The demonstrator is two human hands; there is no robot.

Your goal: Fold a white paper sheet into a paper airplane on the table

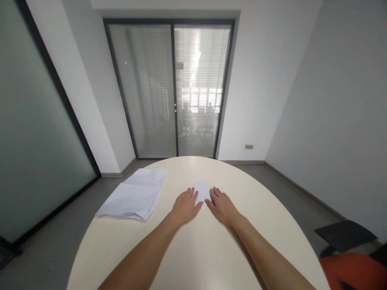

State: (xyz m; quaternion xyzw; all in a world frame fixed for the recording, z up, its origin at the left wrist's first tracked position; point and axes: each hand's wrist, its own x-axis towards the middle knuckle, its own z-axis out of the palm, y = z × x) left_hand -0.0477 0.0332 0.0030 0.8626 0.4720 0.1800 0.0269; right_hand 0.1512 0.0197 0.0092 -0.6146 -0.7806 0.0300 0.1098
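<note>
A small piece of white paper [201,189], pointed at its far end, lies on the round cream table [193,257]. My left hand [185,205] rests flat at its left side, fingers stretched out and touching its edge. On the opposite side my right hand [222,204] lies palm down, its fingers spread over the paper's right edge. Both thumbs point inward near the paper's near edge and stay apart. The hands cover parts of the paper, so its full outline is hidden.
To the left, a stack of creased white paper sheets [133,195] lies near the table's edge. An orange and black chair [353,270] stands at the lower right. Beyond the table are glass doors with blinds [145,92].
</note>
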